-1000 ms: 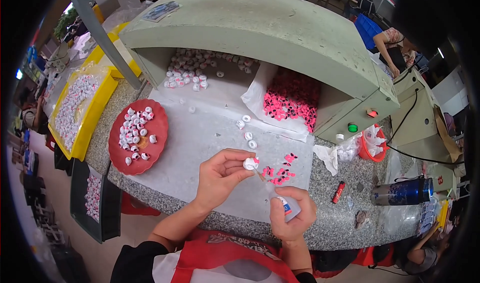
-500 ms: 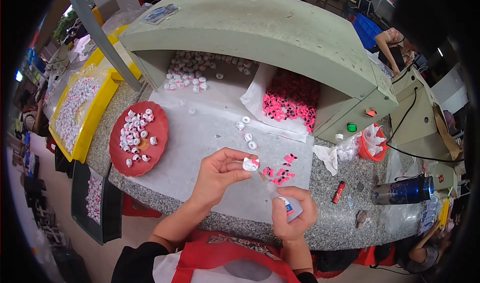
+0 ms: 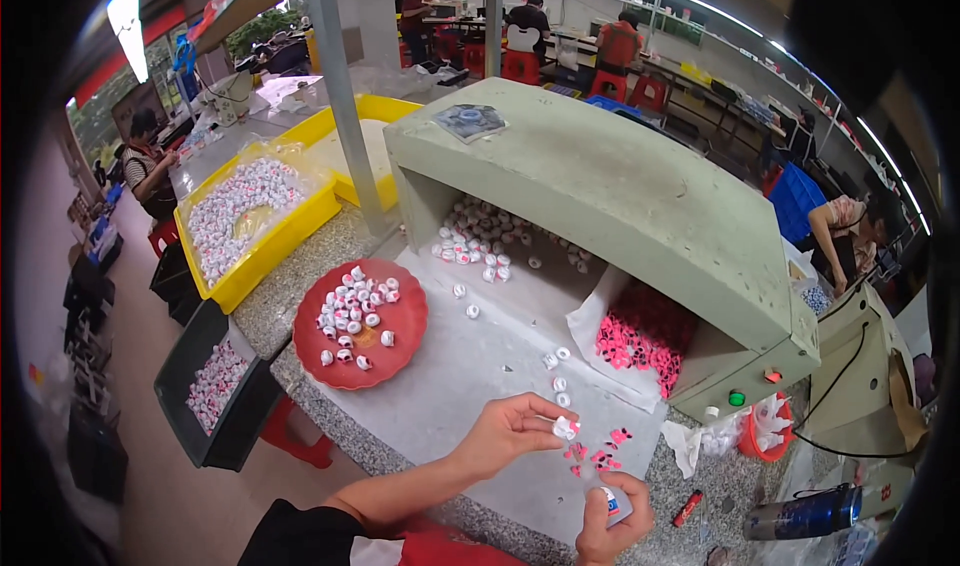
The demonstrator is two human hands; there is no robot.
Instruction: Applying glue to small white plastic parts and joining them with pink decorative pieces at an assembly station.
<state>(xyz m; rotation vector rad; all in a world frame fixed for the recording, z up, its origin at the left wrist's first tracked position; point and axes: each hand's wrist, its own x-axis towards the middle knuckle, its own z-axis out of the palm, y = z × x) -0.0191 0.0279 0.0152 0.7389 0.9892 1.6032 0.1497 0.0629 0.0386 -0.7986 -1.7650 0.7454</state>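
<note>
Between the thumb and fingertips of my left hand (image 3: 505, 438) is a small white bead-like piece (image 3: 565, 428) with a touch of pink. My right hand (image 3: 612, 541) is wrapped around a small translucent squeeze bottle (image 3: 618, 507) with a blue-and-white label. Its thin tip points up toward the white piece, just below it; whether they touch is unclear. Close to both hands, small pink-and-black bits (image 3: 606, 456) lie scattered on a white sheet (image 3: 460, 371). A few loose white pieces (image 3: 560, 384) sit farther up the sheet.
A red scalloped plate (image 3: 409, 316) holds several white pieces. Behind the sheet stands a grey-green open-fronted housing (image 3: 600, 181) containing white pieces and a pink heap (image 3: 640, 338). At left are a yellow tray (image 3: 275, 258) and a dark bin (image 3: 232, 436); at right, a blue tumbler (image 3: 805, 513).
The view has swung upward and to the left, so the bench appears lower and farther right. Both hands still hold the same white piece and bottle.
</note>
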